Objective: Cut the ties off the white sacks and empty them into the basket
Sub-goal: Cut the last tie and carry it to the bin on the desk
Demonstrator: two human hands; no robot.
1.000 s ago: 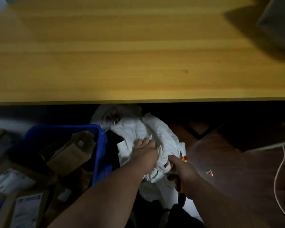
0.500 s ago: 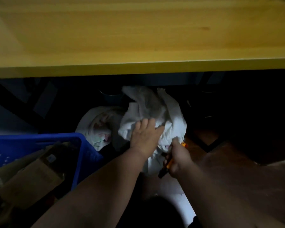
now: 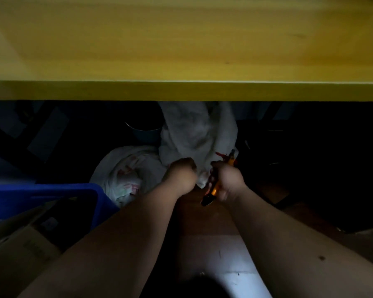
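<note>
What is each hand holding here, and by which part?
Left hand grips the white sack at its bunched lower end. Right hand holds the orange-handled cutters by the handles.

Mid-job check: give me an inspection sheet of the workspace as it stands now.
Surface: yellow tabletop overhead; work goes on below it, over dim brown floor.
Job's things: white sack held up under the table edge; second white sack beside the blue basket.
Clutter: cardboard boxes in the basket; a dark bucket behind.
Grippers: left hand grips the sack's lower end; right hand holds orange-handled cutters.
Cables: nothing seen.
Surroundings: very dark under the table; detail unclear.
</note>
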